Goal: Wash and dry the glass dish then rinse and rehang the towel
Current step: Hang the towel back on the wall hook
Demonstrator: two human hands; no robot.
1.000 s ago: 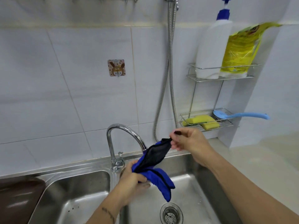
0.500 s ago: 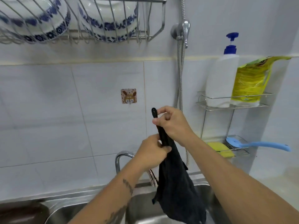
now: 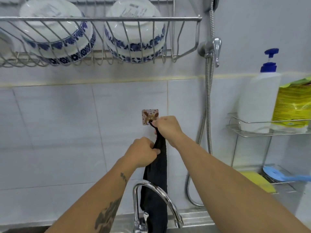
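Observation:
A dark towel (image 3: 156, 179) hangs in a long strip against the tiled wall, behind the curved tap. My right hand (image 3: 167, 127) pinches the towel's loop right at the small square wall hook (image 3: 149, 116). A little lower, my left hand (image 3: 143, 153) grips the towel's upper part from the left. Whether the loop sits over the hook is hidden by my fingers. No glass dish is in view.
A chrome tap (image 3: 156, 197) arches in front of the towel's lower half. A wire rack (image 3: 101, 19) overhead holds blue-and-white bowls (image 3: 133, 39). A shower hose (image 3: 207, 115) hangs to the right. A corner shelf (image 3: 269, 130) carries a soap pump bottle (image 3: 259, 98), a yellow pouch, sponges and a blue brush.
Both hands lifted the towel from over the sink up to the wall. The right hand moved the loop up and left onto the hook's position, and the towel now hangs straight.

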